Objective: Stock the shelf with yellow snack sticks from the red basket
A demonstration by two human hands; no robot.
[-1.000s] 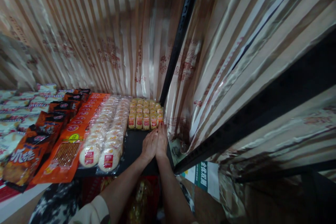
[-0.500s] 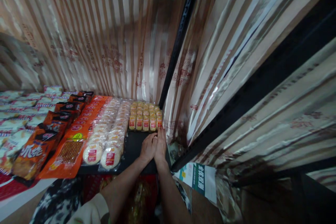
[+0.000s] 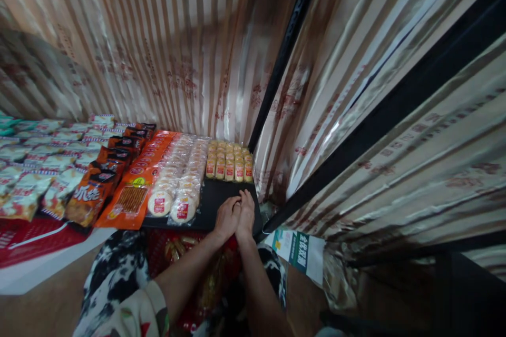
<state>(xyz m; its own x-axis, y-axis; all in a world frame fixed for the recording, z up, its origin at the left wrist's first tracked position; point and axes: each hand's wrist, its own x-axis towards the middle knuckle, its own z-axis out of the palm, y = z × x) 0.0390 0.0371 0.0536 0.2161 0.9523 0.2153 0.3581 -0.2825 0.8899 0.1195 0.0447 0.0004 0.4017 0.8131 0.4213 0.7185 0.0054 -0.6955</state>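
My left hand and my right hand are side by side and touching, over the front of a black shelf. Both have their fingers stretched forward, and I see nothing held in either one. Just beyond my fingertips stand rows of small yellow wrapped cakes with red labels, a short gap away. To the left of my hands lie two rows of round white wrapped pastries, also with red labels.
Orange snack-stick packs, brown-orange bags and white bags line up leftward. A black post rises at the back corner, and a thick black beam slopes along the right. Red bags with gold packs sit below.
Both my hands have drawn back from the yellow cakes, which they were against before. My view has shifted, showing more of the goods on the left and the floor.
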